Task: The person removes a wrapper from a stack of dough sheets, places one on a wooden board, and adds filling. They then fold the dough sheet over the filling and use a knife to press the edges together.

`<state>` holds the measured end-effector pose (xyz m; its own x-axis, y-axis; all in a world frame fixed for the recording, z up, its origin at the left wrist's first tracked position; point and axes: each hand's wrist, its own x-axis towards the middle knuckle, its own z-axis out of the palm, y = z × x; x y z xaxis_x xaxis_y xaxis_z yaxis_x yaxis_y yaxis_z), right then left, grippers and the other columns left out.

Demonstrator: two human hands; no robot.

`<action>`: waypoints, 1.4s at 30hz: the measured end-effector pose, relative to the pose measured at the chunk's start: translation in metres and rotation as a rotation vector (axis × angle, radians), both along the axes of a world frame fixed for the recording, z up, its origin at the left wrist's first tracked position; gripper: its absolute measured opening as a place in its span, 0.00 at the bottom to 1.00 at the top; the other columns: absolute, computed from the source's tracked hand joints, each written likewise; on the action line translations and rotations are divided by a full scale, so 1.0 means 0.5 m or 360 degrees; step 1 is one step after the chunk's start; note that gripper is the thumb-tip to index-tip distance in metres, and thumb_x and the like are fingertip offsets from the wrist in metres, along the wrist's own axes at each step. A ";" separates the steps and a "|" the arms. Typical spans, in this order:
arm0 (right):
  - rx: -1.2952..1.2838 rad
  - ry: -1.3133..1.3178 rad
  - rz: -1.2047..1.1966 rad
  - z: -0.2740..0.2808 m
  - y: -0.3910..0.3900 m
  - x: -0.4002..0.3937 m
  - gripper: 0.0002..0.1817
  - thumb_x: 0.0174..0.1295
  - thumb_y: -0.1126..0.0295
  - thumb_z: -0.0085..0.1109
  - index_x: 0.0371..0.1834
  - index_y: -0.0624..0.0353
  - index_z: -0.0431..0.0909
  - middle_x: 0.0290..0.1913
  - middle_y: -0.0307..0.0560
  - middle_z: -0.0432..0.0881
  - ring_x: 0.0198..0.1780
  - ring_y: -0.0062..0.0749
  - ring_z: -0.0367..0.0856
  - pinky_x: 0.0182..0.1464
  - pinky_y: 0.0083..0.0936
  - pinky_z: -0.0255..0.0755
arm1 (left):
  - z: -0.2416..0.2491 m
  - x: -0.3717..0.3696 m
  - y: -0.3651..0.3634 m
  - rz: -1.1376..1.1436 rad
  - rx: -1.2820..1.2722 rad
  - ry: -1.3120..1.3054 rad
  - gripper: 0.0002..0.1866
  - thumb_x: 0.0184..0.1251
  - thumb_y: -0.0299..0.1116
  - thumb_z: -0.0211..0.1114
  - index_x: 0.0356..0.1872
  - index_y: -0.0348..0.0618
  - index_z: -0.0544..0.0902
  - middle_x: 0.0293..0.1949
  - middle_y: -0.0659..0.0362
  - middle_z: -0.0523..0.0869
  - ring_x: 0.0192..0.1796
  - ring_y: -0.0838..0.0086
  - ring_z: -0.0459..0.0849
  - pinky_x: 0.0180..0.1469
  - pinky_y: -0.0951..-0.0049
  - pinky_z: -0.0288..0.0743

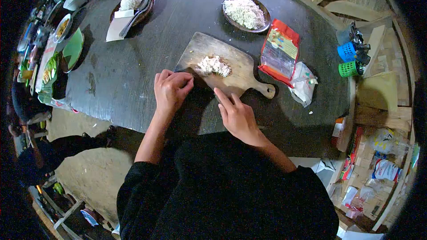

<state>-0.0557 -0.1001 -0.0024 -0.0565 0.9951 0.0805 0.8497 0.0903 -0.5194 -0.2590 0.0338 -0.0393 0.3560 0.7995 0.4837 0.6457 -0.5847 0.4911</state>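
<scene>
Item: wooden cutting board (pixel 240 64), paddle-shaped, handle toward the person's right, lying flat on the dark round worktop (pixel 178 13), just in front of the person.

On it: a small heap of pale chopped food (pixel 213 66), near the board's middle, slightly toward its near edge.

Left hand (pixel 171 90): curled, knuckles up, resting at the board's near left corner. A dark blade-like shape lies under its fingers along the board's edge; whether the hand grasps it I cannot tell.

Right hand (pixel 238 115): flat and released, fingers extended toward the board, fingertips touching its near edge. It holds nothing.

Beyond the board: a dark oval plate (pixel 265 15) filled with white shredded food.

To the right of the board: a red and orange packet (pixel 280 51), lying flat, and just beside it a crumpled clear bag (pixel 304 82).

Far left of the worktop: a wooden dish (pixel 149 6) holding a white mound and a utensil, with folded paper beside it; further bowls and plates along the edge.

Right margin: blue and green small baskets (pixel 349 60) on a wooden ledge, well apart from the board.
</scene>
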 end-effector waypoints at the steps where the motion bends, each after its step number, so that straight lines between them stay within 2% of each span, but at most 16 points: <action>1: -0.0014 0.0014 -0.0007 0.000 -0.002 0.004 0.30 0.72 0.68 0.58 0.78 0.46 0.68 0.45 0.64 0.80 0.34 0.59 0.86 0.35 0.49 0.83 | -0.003 0.000 -0.001 0.0002 0.0001 -0.0007 0.07 0.52 0.35 0.80 0.33 0.53 0.92 0.39 0.69 0.93 0.42 0.69 0.84 0.48 0.66 0.74; 3: -0.0026 0.0022 -0.0015 0.006 -0.006 0.009 0.30 0.72 0.68 0.58 0.78 0.45 0.67 0.46 0.64 0.81 0.34 0.60 0.86 0.35 0.50 0.83 | -0.008 -0.001 0.000 -0.0001 0.0078 -0.0076 0.06 0.51 0.35 0.79 0.30 0.51 0.91 0.38 0.70 0.93 0.39 0.69 0.83 0.47 0.65 0.72; 13: -0.0060 -0.0049 0.0033 0.023 -0.021 -0.014 0.30 0.72 0.67 0.58 0.78 0.46 0.67 0.44 0.60 0.79 0.33 0.60 0.85 0.35 0.50 0.83 | -0.004 -0.007 0.005 -0.0060 0.0108 -0.0072 0.07 0.51 0.37 0.78 0.31 0.52 0.91 0.39 0.70 0.93 0.40 0.70 0.82 0.47 0.66 0.71; 15: -0.0051 -0.0094 0.0027 0.014 -0.019 -0.021 0.31 0.72 0.68 0.58 0.78 0.46 0.67 0.44 0.61 0.79 0.33 0.60 0.85 0.35 0.50 0.83 | 0.004 -0.005 0.003 -0.0030 0.0041 -0.0005 0.09 0.49 0.35 0.80 0.32 0.53 0.92 0.40 0.69 0.93 0.40 0.67 0.84 0.48 0.65 0.75; 21: -0.0002 -0.0144 -0.0031 -0.007 -0.002 -0.033 0.32 0.71 0.68 0.59 0.79 0.45 0.65 0.45 0.60 0.80 0.33 0.60 0.85 0.35 0.51 0.83 | -0.007 -0.007 0.003 -0.0020 0.0055 0.0011 0.07 0.52 0.39 0.78 0.33 0.54 0.92 0.40 0.71 0.93 0.40 0.67 0.84 0.48 0.64 0.74; 25: 0.0066 -0.0047 -0.0099 -0.007 -0.008 -0.018 0.30 0.71 0.68 0.59 0.78 0.46 0.68 0.46 0.60 0.81 0.37 0.60 0.86 0.38 0.50 0.83 | -0.002 -0.004 -0.001 -0.0015 0.0033 0.0007 0.07 0.53 0.38 0.78 0.34 0.54 0.92 0.39 0.69 0.93 0.41 0.66 0.83 0.49 0.64 0.74; 27: 0.0119 0.0044 -0.0089 -0.001 -0.013 -0.007 0.30 0.71 0.68 0.58 0.77 0.46 0.68 0.48 0.61 0.81 0.39 0.60 0.86 0.39 0.50 0.82 | 0.000 0.000 0.000 -0.0063 -0.0006 -0.0102 0.04 0.54 0.36 0.76 0.29 0.53 0.91 0.35 0.69 0.92 0.39 0.68 0.81 0.48 0.65 0.72; 29: 0.0110 0.0058 -0.0104 0.008 -0.020 -0.003 0.29 0.71 0.68 0.58 0.76 0.46 0.70 0.50 0.62 0.82 0.42 0.59 0.86 0.41 0.49 0.82 | 0.000 0.001 0.006 -0.0101 -0.0028 -0.0098 0.04 0.53 0.36 0.76 0.29 0.53 0.91 0.36 0.68 0.92 0.40 0.67 0.81 0.48 0.65 0.72; 34: 0.0164 0.0073 -0.0099 0.011 -0.043 -0.002 0.30 0.72 0.67 0.58 0.78 0.43 0.67 0.49 0.63 0.82 0.36 0.61 0.86 0.35 0.50 0.82 | 0.003 0.005 0.022 -0.0194 -0.0051 -0.0046 0.05 0.52 0.35 0.76 0.30 0.52 0.91 0.37 0.67 0.93 0.41 0.66 0.81 0.50 0.65 0.73; 36: 0.0069 0.0043 -0.0080 0.017 -0.051 -0.003 0.31 0.73 0.66 0.57 0.79 0.42 0.66 0.48 0.63 0.81 0.33 0.61 0.85 0.32 0.51 0.81 | 0.005 0.008 0.016 -0.0100 -0.0083 -0.0052 0.06 0.50 0.34 0.77 0.31 0.51 0.92 0.37 0.67 0.93 0.41 0.66 0.81 0.50 0.65 0.73; 42: -0.0074 0.0055 -0.0084 0.016 -0.056 -0.015 0.31 0.72 0.67 0.57 0.79 0.43 0.65 0.45 0.64 0.80 0.31 0.61 0.84 0.31 0.51 0.81 | 0.028 0.028 -0.009 0.0112 -0.0159 -0.0004 0.07 0.51 0.34 0.78 0.32 0.50 0.93 0.37 0.66 0.93 0.39 0.66 0.81 0.48 0.65 0.73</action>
<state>-0.0631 -0.1279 0.0054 -0.0017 0.9994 0.0349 0.8342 0.0206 -0.5510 -0.2450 0.0296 -0.0254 0.2964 0.8667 0.4012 0.6820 -0.4861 0.5464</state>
